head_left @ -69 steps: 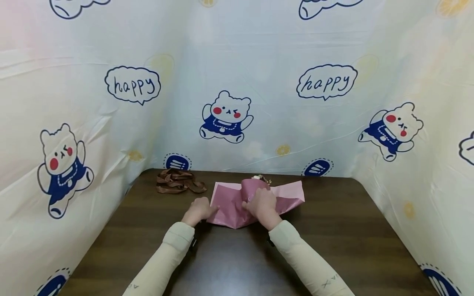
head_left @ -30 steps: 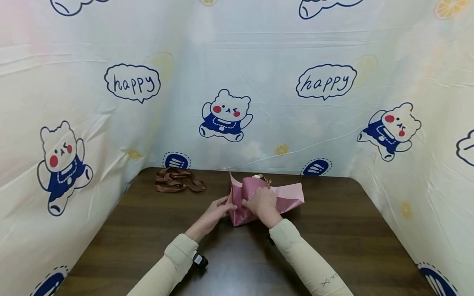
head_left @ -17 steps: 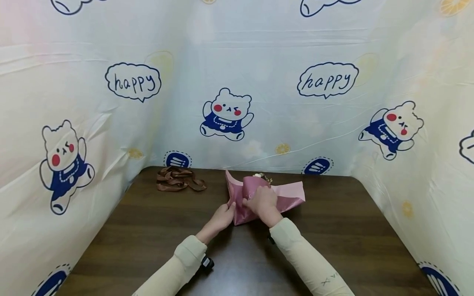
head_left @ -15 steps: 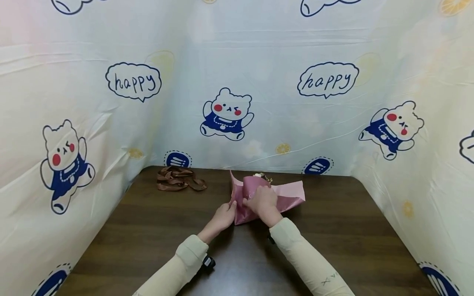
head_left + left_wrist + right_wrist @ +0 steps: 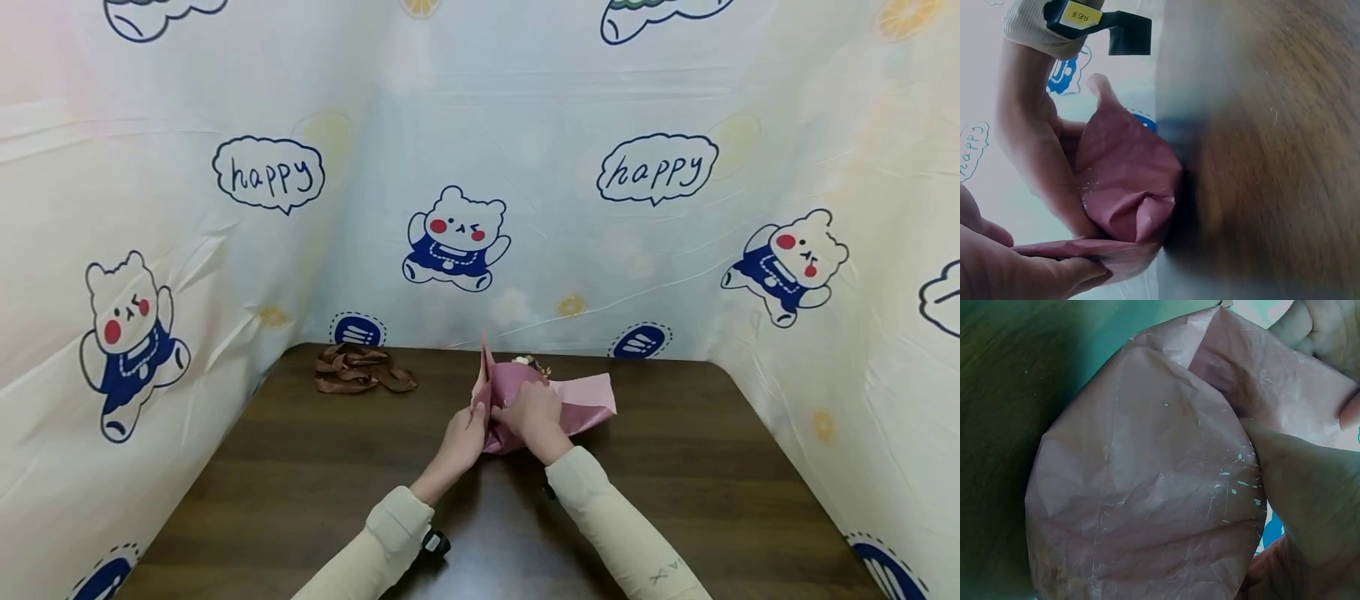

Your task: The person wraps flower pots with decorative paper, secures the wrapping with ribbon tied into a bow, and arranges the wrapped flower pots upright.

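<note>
A sheet of pink wrapping paper is partly folded round a small bunch of flowers, whose white and dried-looking heads peek out at the far end. My left hand pinches the paper's left flap, which stands up almost on edge. From above, my right hand grips the rolled middle of the bundle. In the left wrist view the left hand's fingers lie along the folded paper edge. In the right wrist view the right thumb reaches into a fold. The flower stems are hidden.
A loose heap of brown ribbon lies at the back left of the dark wooden table. Patterned cloth hangs behind the table and along both sides. The paper's right flap spreads out flat to the right.
My left hand has shifted right and drawn the left flap up and inward, from lying spread out to standing beside the bundle. The right hand has kept its hold in place.
</note>
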A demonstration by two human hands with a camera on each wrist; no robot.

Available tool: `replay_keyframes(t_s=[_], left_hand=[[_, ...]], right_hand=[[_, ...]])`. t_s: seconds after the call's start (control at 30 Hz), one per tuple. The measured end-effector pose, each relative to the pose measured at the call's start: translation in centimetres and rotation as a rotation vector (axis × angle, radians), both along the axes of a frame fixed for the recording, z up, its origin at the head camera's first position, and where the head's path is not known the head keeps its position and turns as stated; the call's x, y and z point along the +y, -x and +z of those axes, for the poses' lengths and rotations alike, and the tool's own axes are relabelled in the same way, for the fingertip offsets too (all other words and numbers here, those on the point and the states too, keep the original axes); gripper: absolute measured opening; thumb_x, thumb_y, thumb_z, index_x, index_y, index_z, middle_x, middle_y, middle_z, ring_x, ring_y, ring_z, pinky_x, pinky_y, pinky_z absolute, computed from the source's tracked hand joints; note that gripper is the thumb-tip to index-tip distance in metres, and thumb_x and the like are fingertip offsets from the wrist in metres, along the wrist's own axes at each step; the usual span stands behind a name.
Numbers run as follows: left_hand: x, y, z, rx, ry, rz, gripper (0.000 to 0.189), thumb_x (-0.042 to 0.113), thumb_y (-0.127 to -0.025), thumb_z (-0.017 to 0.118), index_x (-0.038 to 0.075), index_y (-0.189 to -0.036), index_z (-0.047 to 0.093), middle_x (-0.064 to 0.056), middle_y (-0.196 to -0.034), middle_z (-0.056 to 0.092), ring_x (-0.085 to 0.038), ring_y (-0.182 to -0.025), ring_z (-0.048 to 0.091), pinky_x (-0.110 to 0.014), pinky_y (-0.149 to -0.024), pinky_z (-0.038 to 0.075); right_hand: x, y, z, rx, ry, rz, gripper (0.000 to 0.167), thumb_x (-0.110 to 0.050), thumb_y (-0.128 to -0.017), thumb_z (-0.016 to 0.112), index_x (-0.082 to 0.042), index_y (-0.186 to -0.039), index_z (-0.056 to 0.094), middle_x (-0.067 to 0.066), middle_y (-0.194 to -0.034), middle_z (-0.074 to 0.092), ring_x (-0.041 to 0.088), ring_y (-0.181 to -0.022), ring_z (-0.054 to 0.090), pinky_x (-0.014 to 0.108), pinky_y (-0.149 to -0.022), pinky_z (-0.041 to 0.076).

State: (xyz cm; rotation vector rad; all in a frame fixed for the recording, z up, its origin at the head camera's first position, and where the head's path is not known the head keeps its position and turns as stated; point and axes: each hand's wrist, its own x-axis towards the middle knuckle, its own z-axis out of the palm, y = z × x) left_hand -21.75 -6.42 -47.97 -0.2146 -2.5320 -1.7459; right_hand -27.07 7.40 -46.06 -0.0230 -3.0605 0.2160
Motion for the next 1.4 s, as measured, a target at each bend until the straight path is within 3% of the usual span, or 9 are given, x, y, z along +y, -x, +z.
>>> replay_keyframes(t_s=[0.2,0.33,0.47,0.6,0.7,0.83,0.93,1.1,1.4], left_hand=[[0.4,0.2,-0.3,0.016,-0.055,0.008,0.04,0.02,-0.111,0.035,-0.007,-0.093,0.058,0.001,-0.064,0.043,-0.013,-0.059,0.045,-0.03,-0.059,0.04],[0.5,0.1,-0.2,-0.009,-0.094,-0.016,0.042,0.02,-0.112,0.033,-0.008,-0.125,0.061,-0.004,-0.067,0.048,-0.015,-0.06,0.049,-0.029,-0.059,0.043],[0.6,0.0,-0.1,-0.001,-0.103,-0.026,0.043,0.021,-0.112,0.032,-0.005,-0.136,0.057,-0.011,-0.076,0.056,-0.022,-0.07,0.058,-0.03,-0.064,0.047],[0.9,0.0,-0.3,-0.002,-0.096,-0.04,0.044,0.023,-0.113,0.031,-0.001,-0.142,0.054,-0.019,-0.077,0.059,-0.021,-0.068,0.059,-0.029,-0.064,0.048],[1.2,-0.1,-0.5,0.0,-0.094,-0.06,0.048,0.024,-0.113,0.031,0.002,-0.155,0.04,-0.027,-0.095,0.064,-0.022,-0.061,0.056,-0.031,-0.062,0.048],[1.6,-0.2,-0.5,0.031,-0.063,-0.059,0.05,0.023,-0.113,0.031,0.0,-0.158,0.032,-0.025,-0.151,0.047,-0.035,-0.112,0.064,-0.046,-0.099,0.049],[1.9,0.0,-0.5,0.026,-0.061,-0.061,0.051,0.022,-0.112,0.032,-0.002,-0.157,0.031,-0.019,-0.165,0.027,-0.033,-0.15,0.031,-0.052,-0.121,0.027],[2.3,0.2,-0.9,0.022,-0.059,-0.093,0.052,0.022,-0.113,0.031,-0.003,-0.158,0.027,-0.019,-0.167,0.019,-0.034,-0.155,0.017,-0.056,-0.123,0.018],[2.6,0.4,-1.0,0.057,-0.012,-0.127,0.052,0.019,-0.112,0.03,-0.004,-0.158,0.024,-0.02,-0.169,0.013,-0.038,-0.156,0.011,-0.057,-0.123,0.016]], right_hand=[[0.5,-0.1,0.3,0.033,-0.015,0.044,0.073,-0.068,-0.079,0.073,0.001,-0.1,0.074,0.016,-0.096,0.074,0.032,-0.089,0.07,0.044,-0.077,0.058],[1.1,-0.1,0.6,0.017,0.053,0.089,0.065,-0.064,-0.089,0.062,-0.001,-0.087,0.072,0.017,-0.091,0.073,0.032,-0.085,0.07,0.045,-0.075,0.058],[1.7,0.0,0.7,-0.005,0.092,0.107,0.057,-0.054,-0.097,0.053,-0.005,-0.07,0.066,0.018,-0.09,0.073,0.034,-0.085,0.07,0.046,-0.079,0.057],[2.0,0.2,0.3,0.008,0.088,0.093,0.053,-0.052,-0.095,0.059,-0.006,-0.071,0.066,0.019,-0.093,0.073,0.035,-0.088,0.071,0.048,-0.081,0.057],[2.1,0.3,-0.1,0.026,0.106,0.07,0.053,-0.054,-0.091,0.064,-0.003,-0.076,0.068,0.019,-0.092,0.073,0.035,-0.085,0.07,0.047,-0.075,0.057],[2.2,0.3,-0.2,0.047,0.129,0.057,0.059,-0.058,-0.09,0.064,0.0,-0.082,0.071,0.02,-0.09,0.073,0.035,-0.081,0.07,0.047,-0.069,0.057],[2.3,0.2,0.0,0.042,0.145,0.068,0.062,-0.059,-0.093,0.059,0.001,-0.085,0.072,0.021,-0.092,0.073,0.036,-0.082,0.07,0.048,-0.071,0.057],[3.0,0.0,0.2,0.002,0.213,0.116,0.058,-0.054,-0.098,0.051,-0.005,-0.072,0.068,0.017,-0.081,0.071,0.031,-0.073,0.068,0.044,-0.067,0.056],[4.7,0.4,-0.5,0.039,0.366,0.181,0.052,-0.048,-0.092,0.068,-0.008,-0.059,0.06,0.003,-0.051,0.048,0.016,-0.046,0.047,0.028,-0.043,0.035]])
